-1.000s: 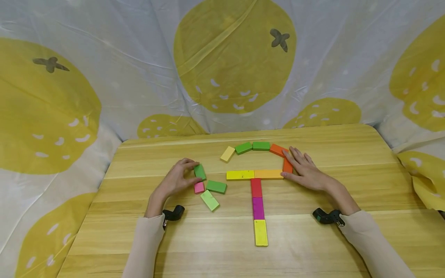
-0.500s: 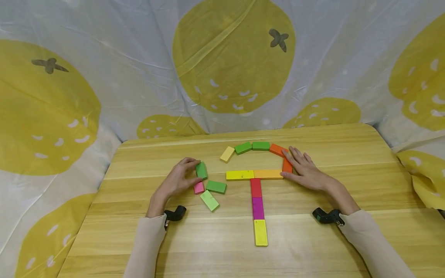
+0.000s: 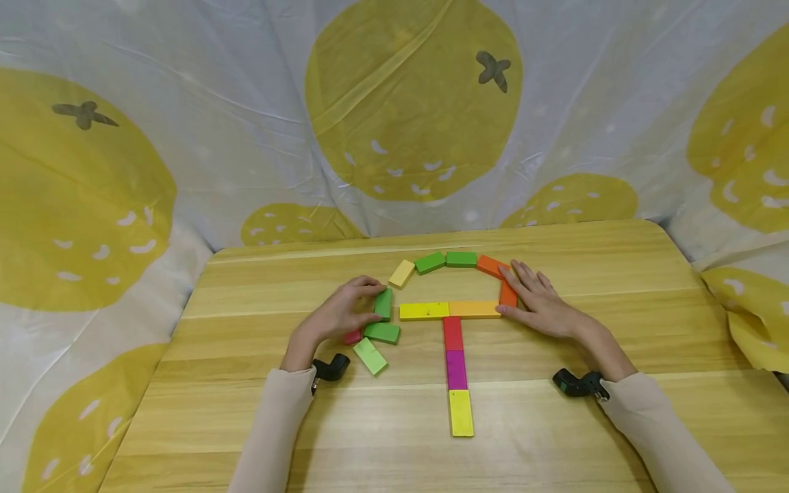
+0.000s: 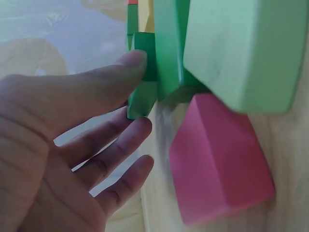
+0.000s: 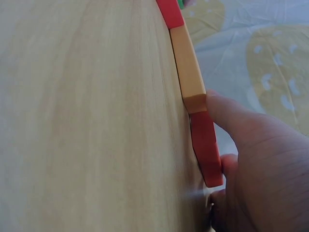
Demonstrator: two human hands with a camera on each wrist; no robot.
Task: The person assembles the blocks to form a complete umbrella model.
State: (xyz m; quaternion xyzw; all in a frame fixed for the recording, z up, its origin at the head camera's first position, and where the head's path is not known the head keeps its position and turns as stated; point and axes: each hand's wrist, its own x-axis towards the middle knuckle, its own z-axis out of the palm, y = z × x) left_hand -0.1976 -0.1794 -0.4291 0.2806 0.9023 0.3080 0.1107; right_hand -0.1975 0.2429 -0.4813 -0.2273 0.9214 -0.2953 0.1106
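Observation:
In the head view my left hand pinches a green wooden block between thumb and fingertips, just left of a flat yellow block. The left wrist view has the thumb on the near face of this green block. Another green block lies right below it, beside a light green block and a pink block partly behind the hand. My right hand rests with fingers extended against an orange-red block, its thumb at the end of a light orange block.
An arc of a pale yellow block, two green blocks and an orange block curves above the yellow row. Below it runs a column of red, purple and yellow blocks. A patterned cloth hangs behind the wooden table.
My left hand has moved right with the green block, from above the pink block to near the left end of the yellow row. The right hand has stayed in place.

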